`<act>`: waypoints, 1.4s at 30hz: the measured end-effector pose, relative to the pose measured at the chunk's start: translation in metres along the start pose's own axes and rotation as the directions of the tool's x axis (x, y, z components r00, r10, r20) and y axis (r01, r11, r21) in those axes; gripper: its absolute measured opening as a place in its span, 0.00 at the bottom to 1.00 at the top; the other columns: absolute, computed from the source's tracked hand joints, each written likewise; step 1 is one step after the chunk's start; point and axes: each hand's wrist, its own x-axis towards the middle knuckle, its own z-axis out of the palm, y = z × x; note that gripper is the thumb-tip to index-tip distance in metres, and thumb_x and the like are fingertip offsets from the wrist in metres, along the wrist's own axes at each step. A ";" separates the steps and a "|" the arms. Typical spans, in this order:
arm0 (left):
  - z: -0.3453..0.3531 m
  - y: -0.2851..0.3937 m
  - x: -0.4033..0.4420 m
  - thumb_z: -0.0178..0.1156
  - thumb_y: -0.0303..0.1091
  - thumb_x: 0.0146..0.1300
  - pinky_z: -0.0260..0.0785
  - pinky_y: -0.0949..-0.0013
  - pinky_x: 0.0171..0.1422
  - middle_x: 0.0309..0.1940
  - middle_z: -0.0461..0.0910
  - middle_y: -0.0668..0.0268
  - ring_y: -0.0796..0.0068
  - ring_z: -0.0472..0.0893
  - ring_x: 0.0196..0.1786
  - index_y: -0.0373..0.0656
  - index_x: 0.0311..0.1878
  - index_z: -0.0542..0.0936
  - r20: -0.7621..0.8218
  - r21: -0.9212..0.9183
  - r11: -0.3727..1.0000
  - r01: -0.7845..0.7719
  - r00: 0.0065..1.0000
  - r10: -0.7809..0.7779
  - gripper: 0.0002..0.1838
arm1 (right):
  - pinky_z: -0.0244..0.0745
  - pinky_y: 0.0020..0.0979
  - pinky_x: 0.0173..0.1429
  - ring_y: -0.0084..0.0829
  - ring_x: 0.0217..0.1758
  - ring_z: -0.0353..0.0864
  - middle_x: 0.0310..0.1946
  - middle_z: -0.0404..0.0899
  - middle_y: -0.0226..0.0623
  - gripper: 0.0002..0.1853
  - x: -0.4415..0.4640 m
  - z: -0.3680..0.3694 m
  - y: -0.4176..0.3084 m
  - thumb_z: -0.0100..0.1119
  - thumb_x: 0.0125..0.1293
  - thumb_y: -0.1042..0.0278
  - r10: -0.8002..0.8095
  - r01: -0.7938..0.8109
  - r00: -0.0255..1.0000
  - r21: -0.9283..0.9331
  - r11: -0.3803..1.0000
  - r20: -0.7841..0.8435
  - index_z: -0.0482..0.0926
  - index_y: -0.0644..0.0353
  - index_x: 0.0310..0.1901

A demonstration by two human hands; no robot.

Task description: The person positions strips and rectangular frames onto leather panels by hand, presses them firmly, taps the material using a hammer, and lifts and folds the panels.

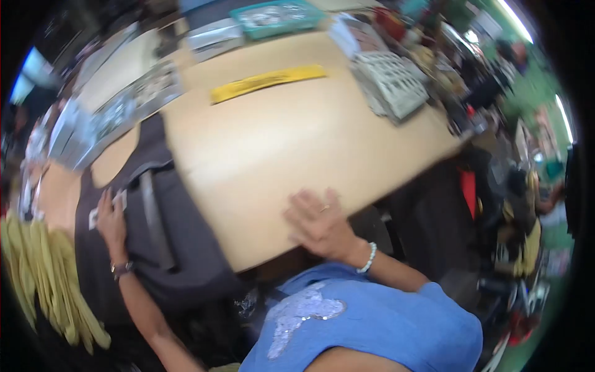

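A dark garment [186, 229] with a scooped neckline lies over the left side of the table and hangs past its front edge. My left hand [110, 220] rests on it with fingers stretched out, close beside a small white piece [93, 219] that it partly covers. A long dark strip [155, 217] runs down the garment, to the right of that hand. Over the table's front edge, my right hand [317, 223] has its fingers apart and grips nothing. Motion blurs it slightly, so whether it touches the tabletop is unclear.
On the light wooden table [279, 149] lies a yellow strip [268, 84]. A teal tray [276, 18] stands at the back, and folded patterned cloth [390, 84] at the right. Boxes of small parts [118, 118] line the left. Yellow fabric strips [46, 273] hang at lower left.
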 end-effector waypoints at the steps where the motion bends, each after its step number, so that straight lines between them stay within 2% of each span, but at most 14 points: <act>1: -0.002 0.002 0.001 0.47 0.48 0.68 0.53 0.65 0.70 0.65 0.67 0.56 0.60 0.65 0.68 0.42 0.62 0.72 0.032 -0.015 0.999 0.031 0.999 -0.030 0.26 | 0.52 0.59 0.65 0.45 0.69 0.61 0.62 0.67 0.44 0.26 -0.023 -0.006 0.023 0.55 0.60 0.53 0.154 -0.155 0.987 -0.023 0.988 -0.053 0.72 0.52 0.59; 3: 0.000 -0.007 0.005 0.45 0.49 0.70 0.50 0.61 0.71 0.66 0.65 0.57 0.60 0.63 0.69 0.43 0.64 0.70 0.076 0.034 0.999 0.031 0.997 -0.034 0.26 | 0.46 0.60 0.68 0.50 0.70 0.58 0.64 0.63 0.50 0.27 -0.066 -0.016 0.070 0.50 0.64 0.51 0.383 -0.402 0.877 -0.006 0.916 -0.289 0.69 0.59 0.60; 7: -0.004 -0.004 0.009 0.42 0.51 0.71 0.42 0.42 0.71 0.69 0.61 0.62 0.61 0.58 0.72 0.47 0.67 0.66 0.154 0.244 0.970 0.007 0.987 -0.046 0.27 | 0.45 0.57 0.71 0.49 0.73 0.50 0.68 0.56 0.52 0.28 -0.139 0.001 0.169 0.43 0.71 0.57 0.775 -0.868 0.259 0.213 0.448 -0.576 0.56 0.66 0.67; 12: -0.030 0.043 -0.005 0.43 0.51 0.71 0.37 0.36 0.71 0.71 0.57 0.65 0.60 0.54 0.74 0.51 0.71 0.58 -0.030 0.590 0.803 -0.077 0.993 0.118 0.29 | 0.46 0.56 0.71 0.46 0.73 0.53 0.67 0.60 0.46 0.27 -0.176 0.021 0.248 0.45 0.70 0.58 0.825 -0.933 0.335 -0.041 0.356 -0.454 0.61 0.64 0.66; 16: -0.049 0.111 -0.046 0.44 0.49 0.70 0.36 0.37 0.72 0.71 0.57 0.64 0.60 0.54 0.74 0.49 0.71 0.59 -0.107 0.364 0.907 -0.212 0.958 0.267 0.29 | 0.46 0.54 0.72 0.45 0.71 0.58 0.65 0.65 0.42 0.23 -0.177 0.040 0.266 0.46 0.70 0.59 0.801 -0.926 0.353 -0.059 0.373 -0.484 0.69 0.60 0.62; 22: -0.048 0.233 -0.119 0.52 0.44 0.67 0.35 0.38 0.72 0.70 0.59 0.58 0.59 0.55 0.73 0.46 0.70 0.61 -0.050 -0.062 0.972 -0.227 0.973 0.225 0.30 | 0.51 0.52 0.70 0.42 0.71 0.59 0.64 0.68 0.39 0.19 -0.199 0.060 0.280 0.47 0.70 0.61 0.732 -0.832 0.344 0.170 0.528 -0.589 0.75 0.59 0.57; 23: -0.041 0.246 -0.126 0.53 0.43 0.66 0.36 0.38 0.72 0.69 0.60 0.57 0.58 0.56 0.73 0.45 0.70 0.61 -0.044 -0.144 0.962 -0.233 0.972 0.229 0.31 | 0.63 0.47 0.64 0.45 0.63 0.70 0.55 0.76 0.46 0.17 -0.199 0.067 0.284 0.47 0.70 0.62 0.657 -0.702 0.212 0.355 0.617 -0.723 0.78 0.62 0.52; 26: -0.026 0.283 -0.138 0.56 0.41 0.64 0.37 0.40 0.73 0.68 0.61 0.56 0.57 0.57 0.72 0.44 0.69 0.62 -0.002 -0.281 0.926 -0.251 0.965 0.261 0.31 | 0.70 0.39 0.53 0.46 0.48 0.80 0.41 0.81 0.52 0.18 -0.183 0.033 0.277 0.48 0.70 0.60 0.851 -0.866 0.010 0.421 0.270 -0.524 0.79 0.67 0.46; 30: -0.016 0.315 -0.146 0.56 0.39 0.63 0.41 0.42 0.73 0.67 0.62 0.55 0.56 0.59 0.71 0.42 0.68 0.64 0.036 -0.427 0.853 -0.300 0.937 0.347 0.30 | 0.63 0.32 0.36 0.26 0.29 0.63 0.25 0.72 0.30 0.20 -0.200 -0.002 0.288 0.54 0.67 0.56 0.884 -0.584 -0.226 0.783 0.214 -0.409 0.80 0.71 0.37; 32: -0.019 0.329 -0.152 0.57 0.34 0.63 0.47 0.55 0.73 0.66 0.64 0.53 0.57 0.61 0.70 0.39 0.67 0.64 0.081 -0.469 0.826 -0.313 0.916 0.393 0.29 | 0.70 0.33 0.49 0.33 0.45 0.80 0.43 0.82 0.44 0.22 -0.225 -0.019 0.306 0.53 0.68 0.56 0.860 -0.333 -0.451 0.939 0.086 -0.238 0.79 0.71 0.46; 34: -0.017 0.338 -0.157 0.57 0.32 0.63 0.49 0.58 0.73 0.66 0.65 0.52 0.57 0.62 0.70 0.38 0.66 0.65 0.102 -0.594 0.746 -0.300 0.892 0.440 0.28 | 0.69 0.34 0.59 0.35 0.53 0.77 0.52 0.78 0.43 0.22 -0.199 -0.082 0.270 0.53 0.68 0.56 0.837 -0.028 -0.543 0.997 0.065 -0.070 0.76 0.70 0.51; 36: -0.009 0.348 -0.161 0.61 0.33 0.59 0.51 0.59 0.73 0.66 0.63 0.51 0.56 0.62 0.69 0.37 0.66 0.65 0.148 -0.729 0.639 -0.244 0.855 0.497 0.32 | 0.66 0.39 0.66 0.38 0.57 0.75 0.55 0.76 0.43 0.22 -0.166 -0.130 0.228 0.51 0.69 0.58 0.966 0.421 -0.258 0.900 0.111 0.001 0.73 0.67 0.56; 39: -0.005 0.372 -0.164 0.69 0.37 0.51 0.49 0.58 0.73 0.67 0.62 0.50 0.55 0.61 0.70 0.37 0.68 0.62 0.165 -0.886 0.438 -0.154 0.777 0.608 0.42 | 0.67 0.45 0.65 0.40 0.60 0.74 0.56 0.74 0.44 0.20 -0.131 -0.159 0.198 0.47 0.71 0.62 0.816 0.619 0.490 0.782 -0.078 -0.307 0.71 0.64 0.59; 42: -0.011 0.402 -0.163 0.74 0.38 0.44 0.50 0.61 0.74 0.67 0.61 0.48 0.58 0.60 0.71 0.36 0.70 0.56 0.118 -0.977 0.212 -0.034 0.739 0.663 0.51 | 0.68 0.45 0.65 0.38 0.60 0.73 0.60 0.71 0.44 0.21 -0.040 -0.161 0.133 0.42 0.72 0.62 0.568 0.650 0.736 0.620 -0.440 -0.368 0.67 0.61 0.62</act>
